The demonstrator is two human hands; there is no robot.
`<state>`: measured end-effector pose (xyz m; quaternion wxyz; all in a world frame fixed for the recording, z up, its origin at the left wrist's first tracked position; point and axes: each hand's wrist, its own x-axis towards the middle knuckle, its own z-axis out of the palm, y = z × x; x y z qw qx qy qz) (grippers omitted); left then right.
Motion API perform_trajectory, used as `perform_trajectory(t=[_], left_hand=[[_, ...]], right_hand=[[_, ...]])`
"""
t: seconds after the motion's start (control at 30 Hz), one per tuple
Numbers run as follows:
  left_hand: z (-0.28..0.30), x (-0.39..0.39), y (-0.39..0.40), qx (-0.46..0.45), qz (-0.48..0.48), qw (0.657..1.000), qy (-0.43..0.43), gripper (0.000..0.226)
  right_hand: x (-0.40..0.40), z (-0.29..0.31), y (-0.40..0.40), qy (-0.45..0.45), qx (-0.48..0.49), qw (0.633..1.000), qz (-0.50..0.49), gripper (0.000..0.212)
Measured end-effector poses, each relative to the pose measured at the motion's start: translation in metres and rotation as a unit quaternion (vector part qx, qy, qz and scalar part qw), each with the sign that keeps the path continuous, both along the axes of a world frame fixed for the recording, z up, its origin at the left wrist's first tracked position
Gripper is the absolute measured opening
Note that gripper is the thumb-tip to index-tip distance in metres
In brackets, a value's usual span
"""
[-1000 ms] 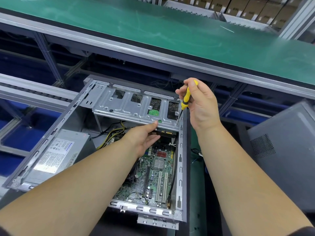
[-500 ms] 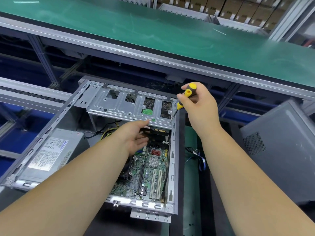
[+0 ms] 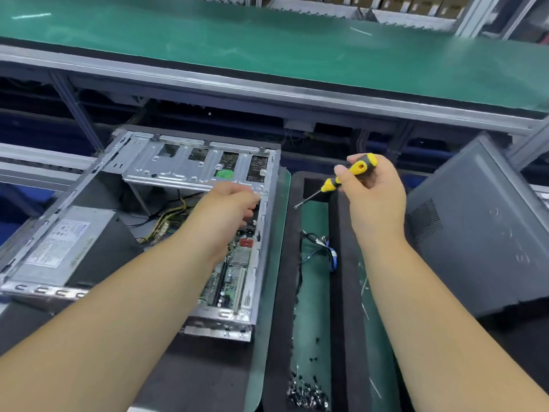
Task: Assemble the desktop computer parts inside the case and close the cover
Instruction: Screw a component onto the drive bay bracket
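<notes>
Gripping a yellow and black screwdriver, the right hand is up over a black tray, tip pointing down and left. That tray has small screws and wires in it. Its partner, the left hand, reaches into the open case with fingers curled; what it holds I cannot tell. Off to the right leans the grey cover.

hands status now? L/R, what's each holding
Left hand: over the open case, fingers curled and blurred; cannot tell if it holds anything.
Right hand: grips the yellow-and-black screwdriver, clear of the case.
</notes>
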<state>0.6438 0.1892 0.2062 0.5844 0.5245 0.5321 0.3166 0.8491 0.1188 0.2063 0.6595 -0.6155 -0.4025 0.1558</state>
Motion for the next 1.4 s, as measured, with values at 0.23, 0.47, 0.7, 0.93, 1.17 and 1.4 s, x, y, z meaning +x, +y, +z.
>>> perform_trajectory(t=[0.23,0.47,0.7,0.93,1.17,1.4], left_hand=[[-0.005,0.046,-0.052,0.029,-0.041,0.999,-0.016,0.004],[-0.005,0.084,-0.103,-0.015,-0.068,0.990,-0.122,0.040],[-0.062,0.088,-0.127,-0.129,-0.038,0.987,-0.092,0.061],[-0.102,0.072,-0.131,-0.179,0.011,0.981,-0.068,0.065],[-0.108,0.071,-0.132,-0.180,0.035,0.981,-0.061,0.061],[-0.102,0.077,-0.131,-0.188,0.055,0.979,-0.051,0.058]], right_hand=[[0.036,-0.035,-0.049,-0.006,-0.115,0.993,0.033,0.007],[0.051,-0.070,-0.074,-0.050,-0.207,0.973,0.091,0.008],[0.044,-0.111,-0.086,-0.132,-0.301,0.929,0.173,0.011],[0.025,-0.140,-0.085,-0.168,-0.340,0.895,0.237,0.013],[0.013,-0.160,-0.082,-0.219,-0.353,0.865,0.282,0.014],[0.014,-0.170,-0.082,-0.230,-0.358,0.854,0.298,0.014]])
